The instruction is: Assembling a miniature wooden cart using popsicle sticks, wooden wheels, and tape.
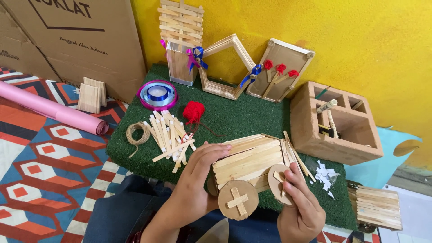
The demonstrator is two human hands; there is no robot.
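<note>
Left hand [198, 175] gripping stick cart [247, 164] at its end; right hand [300, 204] pinching one of two visible cardboard wheels [280, 178], fingers curled. Cart over green mat [234, 117], near loose sticks [170, 132]. One brick holder [335, 123] containing pens. One red yarn ball [193, 111]; one ribbon spool [157, 94].
</note>
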